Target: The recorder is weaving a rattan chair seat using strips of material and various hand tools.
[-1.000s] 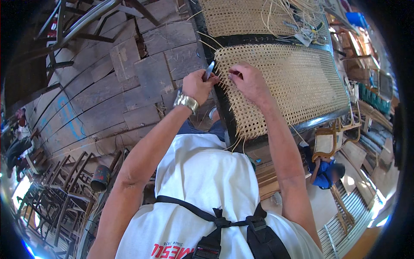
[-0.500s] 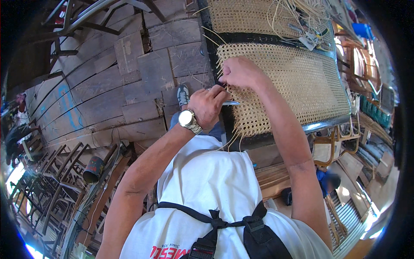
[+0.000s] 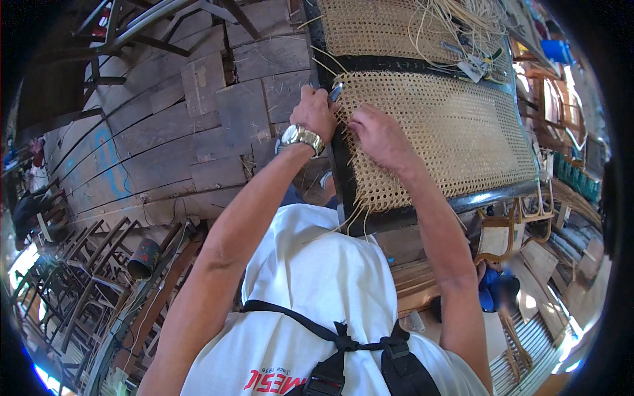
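While the left hand point(image 3: 314, 113) is closed around a small knife point(image 3: 336, 91), its blade directed away from the body, the right hand point(image 3: 382, 135) is placed just beside it, over the edge of a woven cane panel point(image 3: 449, 129). The right thumb and fingers are bent in toward one another; whether they pinch a strand cannot be told. The panel lies in front of the person and toward the right, set against a black frame point(image 3: 343, 173), with cane ends projecting along its left edge and longer strands hanging loose at the near left corner. Beyond a black crossbar point(image 3: 396, 64) is a second cane panel point(image 3: 363, 30), on which lies a tangled bundle of pale strands point(image 3: 446, 23); hand tools point(image 3: 471, 68) lie near it, too small to identify. A metal watch point(image 3: 302, 138) is on the left wrist. The floor point(image 3: 241, 115) at left is of wooden boards with scattered cane scraps. Dark chair frames point(image 3: 86, 277) stand at lower left, near a can point(image 3: 143, 259). At lower right, a person in blue point(image 3: 490, 294) is partly visible.
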`<action>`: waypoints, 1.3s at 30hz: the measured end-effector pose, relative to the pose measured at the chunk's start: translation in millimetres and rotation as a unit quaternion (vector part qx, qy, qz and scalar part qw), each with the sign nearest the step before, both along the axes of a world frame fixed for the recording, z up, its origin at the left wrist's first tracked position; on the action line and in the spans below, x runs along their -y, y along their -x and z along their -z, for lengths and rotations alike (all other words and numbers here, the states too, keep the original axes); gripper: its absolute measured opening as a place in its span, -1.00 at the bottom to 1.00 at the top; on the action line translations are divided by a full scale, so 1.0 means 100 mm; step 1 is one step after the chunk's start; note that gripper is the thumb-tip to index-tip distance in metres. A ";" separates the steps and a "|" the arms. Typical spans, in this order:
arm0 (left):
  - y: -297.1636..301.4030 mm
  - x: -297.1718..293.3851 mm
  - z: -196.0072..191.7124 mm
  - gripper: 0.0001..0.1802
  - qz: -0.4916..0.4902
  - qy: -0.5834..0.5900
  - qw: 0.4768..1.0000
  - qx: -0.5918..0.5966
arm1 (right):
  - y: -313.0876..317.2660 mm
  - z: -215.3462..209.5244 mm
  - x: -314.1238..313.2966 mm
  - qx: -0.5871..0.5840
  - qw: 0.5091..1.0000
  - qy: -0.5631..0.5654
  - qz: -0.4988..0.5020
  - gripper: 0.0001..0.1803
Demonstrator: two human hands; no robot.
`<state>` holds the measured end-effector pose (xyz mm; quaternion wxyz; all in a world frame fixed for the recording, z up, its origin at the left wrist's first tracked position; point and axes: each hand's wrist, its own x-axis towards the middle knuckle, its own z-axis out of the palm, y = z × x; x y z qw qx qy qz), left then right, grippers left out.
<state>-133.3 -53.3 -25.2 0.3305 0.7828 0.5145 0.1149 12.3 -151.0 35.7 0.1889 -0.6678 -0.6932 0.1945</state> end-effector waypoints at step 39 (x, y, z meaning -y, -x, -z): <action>0.32 -0.06 -0.16 -0.59 -0.061 0.243 0.965 0.074 | -0.41 0.11 0.19 -0.650 0.703 0.095 0.271 -0.86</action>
